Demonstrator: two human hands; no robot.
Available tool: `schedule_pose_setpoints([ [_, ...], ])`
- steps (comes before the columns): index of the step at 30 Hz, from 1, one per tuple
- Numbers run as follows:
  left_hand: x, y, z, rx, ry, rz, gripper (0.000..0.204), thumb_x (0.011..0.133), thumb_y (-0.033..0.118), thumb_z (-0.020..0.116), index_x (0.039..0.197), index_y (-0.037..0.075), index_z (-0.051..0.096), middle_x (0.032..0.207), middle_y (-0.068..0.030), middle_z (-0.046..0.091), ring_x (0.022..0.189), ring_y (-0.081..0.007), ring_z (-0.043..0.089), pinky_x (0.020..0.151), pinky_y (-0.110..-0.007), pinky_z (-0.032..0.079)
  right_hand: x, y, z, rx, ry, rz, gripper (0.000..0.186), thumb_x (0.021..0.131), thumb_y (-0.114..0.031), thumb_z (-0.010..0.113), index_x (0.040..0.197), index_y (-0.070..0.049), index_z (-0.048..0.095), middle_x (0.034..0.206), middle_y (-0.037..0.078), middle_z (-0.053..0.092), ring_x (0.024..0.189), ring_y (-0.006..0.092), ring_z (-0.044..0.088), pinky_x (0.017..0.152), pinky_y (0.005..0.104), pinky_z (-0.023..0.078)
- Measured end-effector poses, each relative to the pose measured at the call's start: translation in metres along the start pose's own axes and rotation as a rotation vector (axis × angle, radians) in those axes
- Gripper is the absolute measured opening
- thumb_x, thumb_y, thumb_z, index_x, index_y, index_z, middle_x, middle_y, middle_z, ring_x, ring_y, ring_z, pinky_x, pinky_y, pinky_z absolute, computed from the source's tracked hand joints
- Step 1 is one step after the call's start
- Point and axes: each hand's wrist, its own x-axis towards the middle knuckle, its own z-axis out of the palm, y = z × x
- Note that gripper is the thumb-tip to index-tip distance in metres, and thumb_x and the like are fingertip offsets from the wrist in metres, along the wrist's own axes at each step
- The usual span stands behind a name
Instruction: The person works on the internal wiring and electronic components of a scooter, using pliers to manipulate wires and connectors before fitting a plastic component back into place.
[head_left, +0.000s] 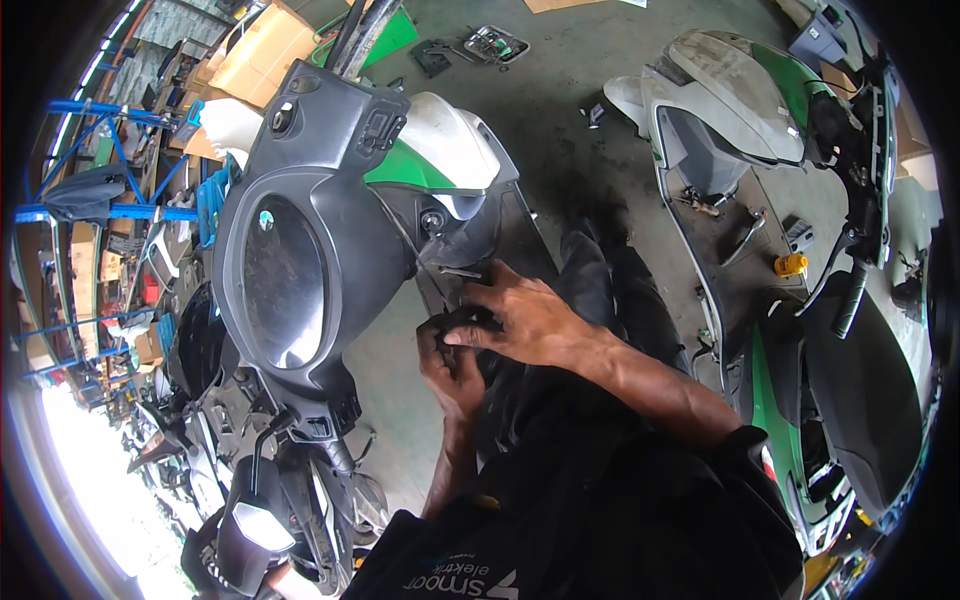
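In front of my body, both hands are brought together beside a scooter's dark grey front panel [370,240]. My left hand [455,382] is closed with its fingertips curled up round a small black part [462,322]. My right hand [530,318] reaches in from the right, its thumb and fingers pinched on the same black part. What that part is, I cannot make out. A thin dark cable [408,238] runs down from the scooter toward my fingers. Just above the right fingertips shows a short thin metallic piece [460,272]; whether I touch it is unclear.
A second white and green scooter [740,100] stands to the right, with a yellow-orange container [790,265] and a lever-like metal part [745,237] on its footboard. An open tool case [495,45] lies on the floor. Blue shelving [130,212] lines the left. A mirror [262,527] juts out below.
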Motion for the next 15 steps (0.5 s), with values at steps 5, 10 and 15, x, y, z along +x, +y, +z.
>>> schedule_pose_setpoints([
  [5, 0.001, 0.0, -0.001, -0.04, -0.008, -0.109, 0.021, 0.089, 0.005, 0.067, 0.108, -0.002, 0.06, 0.102, -0.0096, 0.064, 0.093, -0.0183, 0.061, 0.083, -0.032, 0.049, -0.003, -0.002, 0.004, 0.006, 0.048, -0.066, 0.06, 0.096, -0.06, 0.056, 0.121, -0.006, 0.067, 0.114, 0.024, 0.058, 0.105, 0.0453, 0.064, 0.093, 0.0508, 0.05],
  [10, -0.001, -0.006, -0.01, -0.226, -0.041, -0.228, 0.023, 0.09, 0.003, 0.064, 0.113, -0.001, 0.061, 0.103, -0.0062, 0.063, 0.095, -0.016, 0.06, 0.084, -0.031, 0.049, 0.003, 0.001, 0.007, 0.093, 0.022, -0.158, 0.041, 0.103, -0.039, 0.054, 0.122, -0.005, 0.064, 0.108, 0.022, 0.062, 0.102, 0.0445, 0.064, 0.092, 0.0503, 0.05],
  [15, -0.008, -0.04, -0.033, -0.202, -0.144, -0.057, 0.036, 0.094, 0.009, 0.064, 0.127, 0.0, 0.054, 0.115, -0.0087, 0.062, 0.098, -0.0199, 0.063, 0.087, -0.034, 0.05, 0.011, 0.002, 0.006, 0.277, 0.01, -0.18, 0.032, 0.1, -0.025, 0.057, 0.117, 0.002, 0.06, 0.106, 0.024, 0.065, 0.104, 0.0434, 0.064, 0.091, 0.0494, 0.05],
])
